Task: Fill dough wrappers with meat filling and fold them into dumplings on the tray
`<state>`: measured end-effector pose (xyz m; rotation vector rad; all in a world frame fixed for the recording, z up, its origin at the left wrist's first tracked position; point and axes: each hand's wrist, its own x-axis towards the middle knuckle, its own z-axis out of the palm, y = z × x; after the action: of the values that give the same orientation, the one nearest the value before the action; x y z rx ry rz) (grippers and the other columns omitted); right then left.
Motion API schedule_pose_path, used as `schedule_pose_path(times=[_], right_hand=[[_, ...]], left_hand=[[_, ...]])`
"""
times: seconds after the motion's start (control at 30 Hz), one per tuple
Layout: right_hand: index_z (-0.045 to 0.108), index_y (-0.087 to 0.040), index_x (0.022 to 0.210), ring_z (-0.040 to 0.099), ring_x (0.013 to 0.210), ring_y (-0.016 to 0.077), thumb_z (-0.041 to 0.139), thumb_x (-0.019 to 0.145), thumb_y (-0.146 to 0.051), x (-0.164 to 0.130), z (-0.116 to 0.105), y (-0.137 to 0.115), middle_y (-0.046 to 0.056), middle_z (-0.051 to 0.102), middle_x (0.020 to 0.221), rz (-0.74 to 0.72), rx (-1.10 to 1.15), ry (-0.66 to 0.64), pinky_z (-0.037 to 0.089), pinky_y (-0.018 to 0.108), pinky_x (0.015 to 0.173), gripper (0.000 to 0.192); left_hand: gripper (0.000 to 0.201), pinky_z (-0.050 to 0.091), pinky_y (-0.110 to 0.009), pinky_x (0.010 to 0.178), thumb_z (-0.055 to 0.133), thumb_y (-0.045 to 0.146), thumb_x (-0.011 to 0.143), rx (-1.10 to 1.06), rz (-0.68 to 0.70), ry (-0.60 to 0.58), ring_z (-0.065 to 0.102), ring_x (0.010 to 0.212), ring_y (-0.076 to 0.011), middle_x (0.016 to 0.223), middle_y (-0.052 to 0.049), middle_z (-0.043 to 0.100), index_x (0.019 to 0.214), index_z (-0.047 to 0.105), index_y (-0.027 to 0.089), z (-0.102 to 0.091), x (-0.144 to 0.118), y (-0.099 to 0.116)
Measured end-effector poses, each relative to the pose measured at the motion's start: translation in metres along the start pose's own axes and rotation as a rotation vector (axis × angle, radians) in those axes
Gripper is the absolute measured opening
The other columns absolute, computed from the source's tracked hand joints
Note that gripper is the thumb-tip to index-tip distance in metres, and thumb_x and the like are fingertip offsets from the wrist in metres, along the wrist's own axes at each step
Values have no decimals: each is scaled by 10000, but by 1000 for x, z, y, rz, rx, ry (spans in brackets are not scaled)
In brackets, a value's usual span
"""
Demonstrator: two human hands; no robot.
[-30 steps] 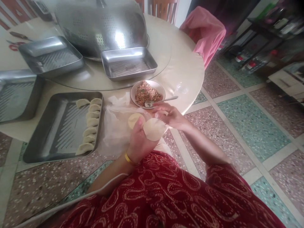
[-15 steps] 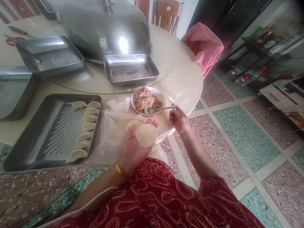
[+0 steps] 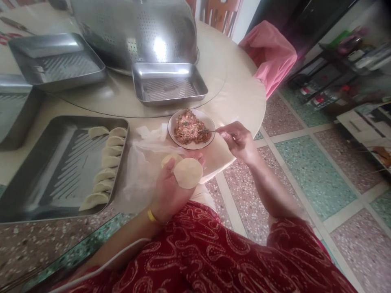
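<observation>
A round dumpling wrapper rests on the fingers of my left hand, with the thumb along its edge. Behind that hand another wrapper lies partly hidden on the plastic bag. My right hand pinches the handle of a spoon; its bowl is sunk in the minced filling. The filling is heaped in a white dish near the table edge. To the left, folded dumplings line the right side of a metal tray.
A crumpled plastic bag lies between tray and dish. Beyond stand a smaller metal pan, another pan and a large perforated metal dome. A pink cloth hangs over a chair at the right.
My right hand has closed round the spoon handle, and the spoon's bowl has gone from the dish's near rim into the filling. My left hand keeps the wrapper in about the same place.
</observation>
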<state>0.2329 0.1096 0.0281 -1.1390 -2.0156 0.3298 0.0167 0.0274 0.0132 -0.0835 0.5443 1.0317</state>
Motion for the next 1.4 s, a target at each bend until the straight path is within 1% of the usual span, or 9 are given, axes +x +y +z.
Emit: schedule_pose_path(times=[0.13,0.37,0.5,0.63,0.87,1.0,1.1,1.2,1.4], right_hand=[[719,-285,856,637,807,204,439,972,-502,3,6,0,9,724,786,-25,-64,-94,475,425,846,373],[722,-297,849,650,771,189,436,960,-544,2,3,-7,0,745,794,-78,41,-179,481,420,834,393],[711,-297,871,647,801,191,474,961,-505,4,-7,-9,3,740,825,-20,1,-97,500,413,826,328],[697,-215,904,636,800,196,445,983,-439,8,-10,-14,66,720,846,49,-92,-42,517,376,733,346],[618,-189,706,567,637,170,390,984,-367,16,15,-24,63,615,661,151,-196,-33,469,361,592,401],[612,-197,691,565,640,168,379,987,-348,10,31,-26,68,625,686,187,-178,4,469,353,586,405],[668,-201,804,617,754,195,400,993,-381,1,32,-24,78,683,785,124,-107,0,516,378,693,374],[698,-218,908,644,814,210,440,984,-436,-4,24,-19,64,727,838,-13,-29,-77,530,404,758,346],[707,-300,960,671,841,184,511,961,-438,5,15,-15,0,759,900,-207,49,-236,527,425,848,240]], left_hand=[[510,452,-453,1074,457,443,926,7,13,-1,543,1286,-318,1319,-175,623,1273,582,92,1,0,1],[523,448,-415,1079,450,450,930,6,11,-3,551,1284,-292,1315,-176,627,1292,572,92,-3,-2,3],[520,453,-411,1071,456,443,931,-9,26,-7,566,1267,-288,1293,-177,641,1295,569,89,-4,-2,3],[514,448,-415,1079,450,436,933,-21,21,-12,572,1259,-284,1285,-171,648,1291,568,87,-5,-2,2],[607,445,-422,1076,460,438,924,-32,10,-11,587,1239,-284,1310,-185,627,1400,462,61,-6,-5,4],[639,477,-387,1040,443,439,931,-30,3,-9,586,1239,-271,1287,-179,644,1433,423,45,-6,-8,5],[648,479,-388,1039,434,450,935,-31,-5,-9,576,1253,-276,1277,-176,651,1445,409,52,-7,-10,6],[631,479,-376,1038,409,448,946,-41,-6,7,573,1259,-274,1290,-175,643,1442,416,59,-6,-12,7],[603,454,-381,1074,370,442,961,-42,14,28,567,1269,-266,1296,-169,640,1423,440,61,-3,-15,6]])
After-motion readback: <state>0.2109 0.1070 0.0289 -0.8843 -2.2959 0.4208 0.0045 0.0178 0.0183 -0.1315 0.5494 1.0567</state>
